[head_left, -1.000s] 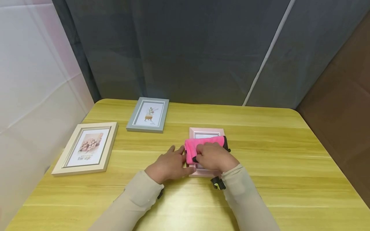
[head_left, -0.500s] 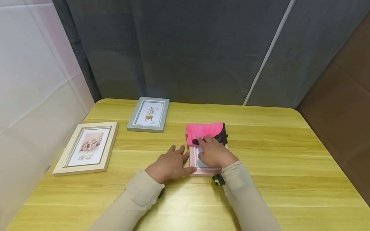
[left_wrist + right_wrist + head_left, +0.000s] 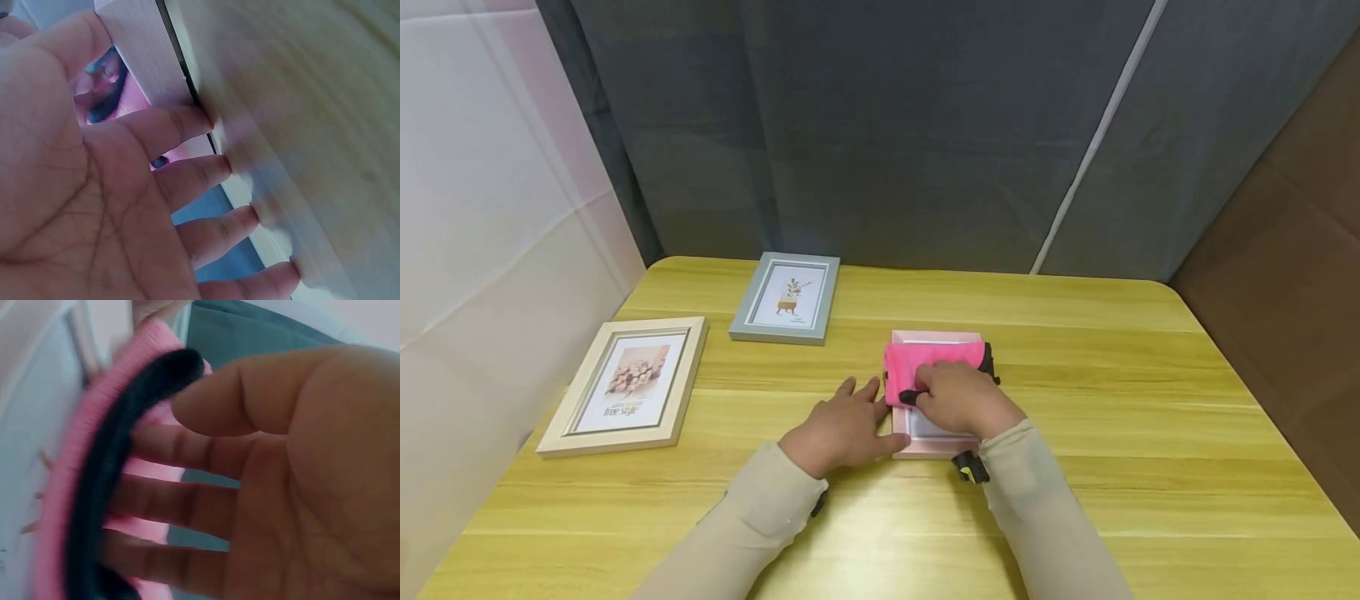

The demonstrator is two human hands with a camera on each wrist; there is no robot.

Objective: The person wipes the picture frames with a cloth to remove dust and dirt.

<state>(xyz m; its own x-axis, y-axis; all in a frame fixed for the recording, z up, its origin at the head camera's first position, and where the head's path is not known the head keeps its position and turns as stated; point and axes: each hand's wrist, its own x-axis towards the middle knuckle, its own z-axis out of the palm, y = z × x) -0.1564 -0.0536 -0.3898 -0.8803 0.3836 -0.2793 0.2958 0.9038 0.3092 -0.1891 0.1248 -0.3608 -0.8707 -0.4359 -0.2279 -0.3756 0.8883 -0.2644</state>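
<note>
A pink picture frame (image 3: pixel 936 450) lies face up on the wooden table in front of me. Over its middle is a folded pink cloth (image 3: pixel 901 362) with black trim. My right hand (image 3: pixel 962 396) presses the cloth onto the frame; in the right wrist view its fingers reach fairly straight onto the pink fabric (image 3: pixel 65 462), the thumb beside the black trim. My left hand (image 3: pixel 842 425) is spread at the frame's left side. Its thumb touches the frame's lower left edge, and the left wrist view shows the other fingertips on the table beside the frame's side (image 3: pixel 140 50).
A cream picture frame (image 3: pixel 677 408) with a flower picture lies at the table's left. Farther back is a grey-blue frame (image 3: pixel 778 336) with a potted plant picture. Grey curtain (image 3: pixel 880 133) hangs behind the table (image 3: pixel 1112 400), with white fabric at left and brown at right.
My right hand has slid the cloth from the frame's middle up to its far end, then back toward me to the middle. My left hand has stayed in place.
</note>
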